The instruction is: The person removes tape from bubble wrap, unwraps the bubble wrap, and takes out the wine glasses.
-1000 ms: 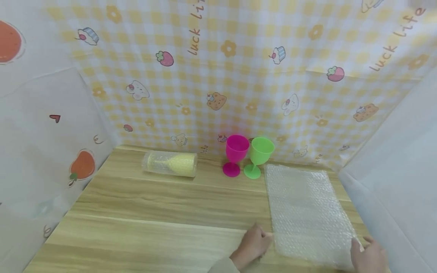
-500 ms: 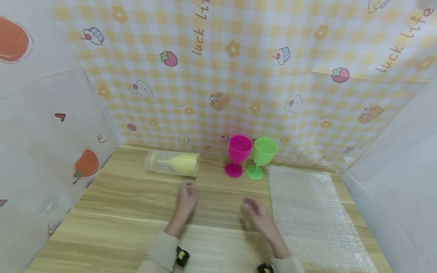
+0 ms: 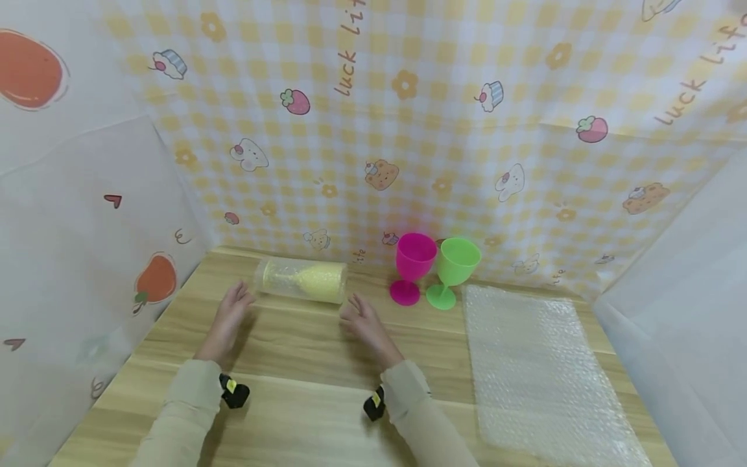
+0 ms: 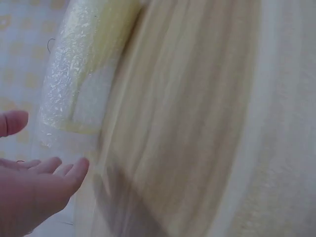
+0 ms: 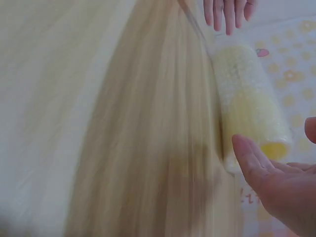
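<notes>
A yellow goblet (image 3: 321, 280) rolled in clear bubble wrap (image 3: 280, 277) lies on its side at the back left of the table. By its left end is my left hand (image 3: 229, 318), fingers spread and thumb apart, holding nothing. My right hand (image 3: 369, 324) stands off the other end, beside the goblet's bowl, likewise with nothing in it. In the left wrist view the left fingertips (image 4: 81, 165) are close to the wrapped end. In the right wrist view the right fingers (image 5: 247, 153) look near the bowl end; whether they touch it I cannot tell.
A magenta goblet (image 3: 415, 258) and a green goblet (image 3: 458, 263) stand upright side by side near the back cloth. Right of them a flat sheet of bubble wrap (image 3: 537, 370) covers part of the wooden table (image 3: 315, 350). A checked cloth (image 3: 443, 117) hangs behind.
Both hands have come away from the bubble wrap sheet at the right and moved left and back, spreading to either end of the wrapped yellow goblet. The view has shifted slightly.
</notes>
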`<move>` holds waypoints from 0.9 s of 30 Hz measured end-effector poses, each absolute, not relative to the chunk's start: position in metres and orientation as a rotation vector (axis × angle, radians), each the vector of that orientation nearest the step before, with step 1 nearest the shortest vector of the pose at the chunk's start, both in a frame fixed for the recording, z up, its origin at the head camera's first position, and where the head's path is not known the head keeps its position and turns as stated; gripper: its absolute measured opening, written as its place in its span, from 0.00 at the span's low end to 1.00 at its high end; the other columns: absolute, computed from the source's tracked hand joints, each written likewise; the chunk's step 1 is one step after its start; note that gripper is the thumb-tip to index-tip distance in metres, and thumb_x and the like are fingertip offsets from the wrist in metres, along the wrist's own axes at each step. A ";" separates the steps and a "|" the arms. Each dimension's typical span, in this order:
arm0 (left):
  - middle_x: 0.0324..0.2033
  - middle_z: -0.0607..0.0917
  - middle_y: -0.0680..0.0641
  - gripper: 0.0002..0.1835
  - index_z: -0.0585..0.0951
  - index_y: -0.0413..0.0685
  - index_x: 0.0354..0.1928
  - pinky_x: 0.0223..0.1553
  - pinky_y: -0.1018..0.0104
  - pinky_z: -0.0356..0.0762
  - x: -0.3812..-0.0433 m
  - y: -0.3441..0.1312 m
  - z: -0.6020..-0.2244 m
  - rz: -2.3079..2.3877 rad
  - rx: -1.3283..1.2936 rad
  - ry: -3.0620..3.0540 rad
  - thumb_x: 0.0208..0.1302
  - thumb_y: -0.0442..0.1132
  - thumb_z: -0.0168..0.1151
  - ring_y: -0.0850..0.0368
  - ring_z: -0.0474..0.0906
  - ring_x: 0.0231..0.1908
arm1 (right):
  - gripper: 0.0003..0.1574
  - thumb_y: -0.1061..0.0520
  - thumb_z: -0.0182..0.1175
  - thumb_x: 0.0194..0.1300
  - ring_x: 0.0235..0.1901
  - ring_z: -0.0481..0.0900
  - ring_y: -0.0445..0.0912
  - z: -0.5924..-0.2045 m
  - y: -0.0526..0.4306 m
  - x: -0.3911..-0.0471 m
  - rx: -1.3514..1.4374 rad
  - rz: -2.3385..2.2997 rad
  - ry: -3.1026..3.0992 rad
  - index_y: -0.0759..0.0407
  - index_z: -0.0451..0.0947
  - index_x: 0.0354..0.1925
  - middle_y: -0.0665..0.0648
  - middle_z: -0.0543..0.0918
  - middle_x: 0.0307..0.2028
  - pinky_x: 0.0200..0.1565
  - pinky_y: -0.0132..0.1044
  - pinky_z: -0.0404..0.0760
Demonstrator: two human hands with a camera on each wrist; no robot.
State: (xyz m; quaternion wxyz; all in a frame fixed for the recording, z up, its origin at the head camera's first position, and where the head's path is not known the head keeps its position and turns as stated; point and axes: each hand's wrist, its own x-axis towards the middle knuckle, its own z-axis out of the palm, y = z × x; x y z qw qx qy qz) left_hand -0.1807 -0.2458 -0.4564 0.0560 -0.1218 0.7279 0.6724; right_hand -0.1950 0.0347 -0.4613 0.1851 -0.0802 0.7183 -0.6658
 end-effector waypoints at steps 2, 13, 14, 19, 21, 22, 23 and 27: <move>0.70 0.31 0.46 0.43 0.26 0.48 0.68 0.70 0.49 0.36 -0.184 -0.247 -0.457 2.018 -0.328 2.148 0.68 0.47 0.45 0.44 0.31 0.70 | 0.42 0.53 0.48 0.67 0.59 0.66 0.60 -0.462 0.027 -0.201 -0.216 -1.889 1.976 0.59 0.39 0.70 0.62 0.48 0.70 0.57 0.51 0.71; 0.70 0.38 0.38 0.39 0.32 0.46 0.69 0.68 0.45 0.44 -0.179 -0.226 -0.460 1.837 -0.222 2.176 0.68 0.45 0.44 0.39 0.39 0.69 | 0.28 0.56 0.45 0.68 0.49 0.75 0.60 -0.465 0.031 -0.203 -0.093 -1.911 2.071 0.60 0.59 0.65 0.66 0.70 0.57 0.52 0.47 0.76; 0.69 0.41 0.36 0.38 0.34 0.42 0.69 0.68 0.46 0.47 -0.177 -0.223 -0.459 1.789 -0.212 2.223 0.68 0.45 0.43 0.38 0.42 0.68 | 0.26 0.56 0.45 0.67 0.45 0.77 0.59 -0.466 0.034 -0.200 -0.088 -1.919 2.107 0.63 0.62 0.61 0.67 0.73 0.53 0.49 0.45 0.78; 0.65 0.57 0.32 0.35 0.47 0.38 0.68 0.61 0.49 0.64 -0.150 -0.204 -0.460 1.731 -0.188 2.278 0.68 0.49 0.44 0.37 0.57 0.63 | 0.23 0.51 0.47 0.68 0.30 0.81 0.51 -0.471 0.063 -0.178 -0.015 -1.877 2.288 0.71 0.72 0.46 0.66 0.79 0.33 0.37 0.39 0.82; 0.62 0.62 0.30 0.33 0.51 0.36 0.66 0.57 0.51 0.71 -0.136 -0.195 -0.461 1.754 -0.162 2.278 0.68 0.48 0.45 0.37 0.64 0.59 | 0.26 0.47 0.48 0.67 0.26 0.80 0.48 -0.475 0.077 -0.168 0.036 -1.845 2.328 0.71 0.74 0.43 0.64 0.80 0.30 0.34 0.38 0.83; 0.60 0.64 0.29 0.32 0.52 0.35 0.65 0.54 0.52 0.73 -0.129 -0.191 -0.462 1.762 -0.156 2.271 0.68 0.49 0.45 0.38 0.67 0.57 | 0.28 0.44 0.49 0.66 0.24 0.80 0.47 -0.476 0.084 -0.162 0.062 -1.823 2.348 0.71 0.74 0.43 0.63 0.80 0.29 0.33 0.38 0.82; 0.58 0.67 0.29 0.32 0.53 0.34 0.65 0.51 0.53 0.75 -0.122 -0.187 -0.462 1.769 -0.159 2.258 0.68 0.49 0.45 0.39 0.70 0.54 | 0.31 0.41 0.50 0.65 0.23 0.79 0.45 -0.478 0.091 -0.157 0.090 -1.796 2.367 0.70 0.75 0.41 0.62 0.81 0.27 0.32 0.37 0.82; 0.51 0.71 0.30 0.31 0.53 0.33 0.64 0.45 0.55 0.79 -0.097 -0.174 -0.459 1.798 -0.199 2.217 0.69 0.50 0.43 0.46 0.76 0.45 | 0.35 0.35 0.49 0.62 0.21 0.78 0.44 -0.480 0.117 -0.138 0.113 -1.697 2.407 0.67 0.78 0.35 0.57 0.81 0.23 0.29 0.35 0.80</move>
